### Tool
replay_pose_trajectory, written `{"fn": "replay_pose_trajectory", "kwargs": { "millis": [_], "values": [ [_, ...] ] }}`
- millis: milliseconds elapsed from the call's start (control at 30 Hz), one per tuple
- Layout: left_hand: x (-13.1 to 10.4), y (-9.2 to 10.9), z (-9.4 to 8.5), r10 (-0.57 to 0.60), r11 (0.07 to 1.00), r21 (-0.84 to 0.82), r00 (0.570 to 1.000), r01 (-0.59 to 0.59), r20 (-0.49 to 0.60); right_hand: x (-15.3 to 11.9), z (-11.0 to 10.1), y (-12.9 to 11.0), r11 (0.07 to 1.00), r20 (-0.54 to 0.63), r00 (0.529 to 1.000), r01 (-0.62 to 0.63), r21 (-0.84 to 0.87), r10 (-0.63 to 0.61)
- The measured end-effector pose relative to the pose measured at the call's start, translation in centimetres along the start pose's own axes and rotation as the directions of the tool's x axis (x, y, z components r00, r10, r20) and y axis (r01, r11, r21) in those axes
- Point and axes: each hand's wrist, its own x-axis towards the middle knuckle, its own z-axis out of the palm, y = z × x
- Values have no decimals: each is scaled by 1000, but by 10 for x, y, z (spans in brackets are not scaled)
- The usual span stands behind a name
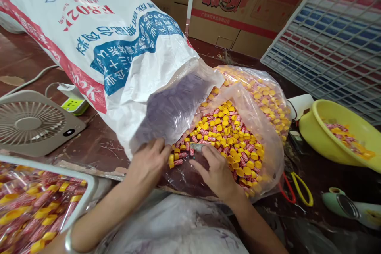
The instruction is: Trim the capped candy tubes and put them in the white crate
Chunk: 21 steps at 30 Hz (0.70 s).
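Note:
My left hand (151,160) is at the open mouth of a large white woven sack (127,75), its fingers curled together. What they hold, if anything, is hidden. Beside its fingertips lie a few small red-and-white patterned tubes with yellow caps (177,156). My right hand (216,168) is over the near edge of a clear plastic bag (272,166), thumb and forefinger apart. A greyish covering (196,147) wraps a fingertip, close to a patterned tube (192,151). Many capped tubes (232,139) are heaped in the bag's opening, right of that hand. Clear plastic tubes show inside the sack.
A white tub (95,184) of filled clear tubes stands at lower left, below a fan (35,123) and a power strip (74,103). To the right are a yellow basin (312,135), scissors (302,190) and a green-and-white object (342,204). Cartons (226,16) and a wire rack (321,27) stand behind.

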Motion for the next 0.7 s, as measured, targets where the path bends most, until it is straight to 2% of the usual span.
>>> {"fn": "replay_pose_trajectory", "kwargs": {
  "millis": [33,100,167,267,333,400,433,500,567,633,700],
  "values": [
    [3,-5,-6,22,986,166,1000,-22,3,3,5,-1,999,20,1000,-13,-35,14],
    [7,-11,-11,70,929,363,997,-70,12,8,17,-6,995,115,993,22,-101,-10],
    [11,-14,-10,105,893,439,994,-99,10,11,29,-13,977,207,975,116,-180,-78],
    [14,-19,-4,122,896,432,992,-106,-10,13,40,-21,911,316,925,305,-278,-214],
    [13,-24,-1,98,951,299,994,-82,-37,11,44,-20,885,339,903,366,-286,-264],
    [7,-30,-1,72,997,-24,996,-74,-61,8,44,-15,902,311,916,340,-265,-254],
    [3,-31,-2,59,969,-236,996,-72,-61,6,44,-10,923,279,932,301,-239,-232],
    [-5,-30,-2,37,786,-616,999,-53,-39,2,41,-1,975,173,974,172,-140,-147],
    [-12,-25,0,-1,572,-820,1000,2,2,-2,35,6,999,30,1000,-4,41,3],
    [-16,-17,6,-64,422,-904,997,64,41,-6,26,9,942,-69,982,-149,301,177],
    [-17,-8,15,-119,283,-952,989,118,88,-9,16,7,804,-87,946,-214,555,311]
  ]
}}
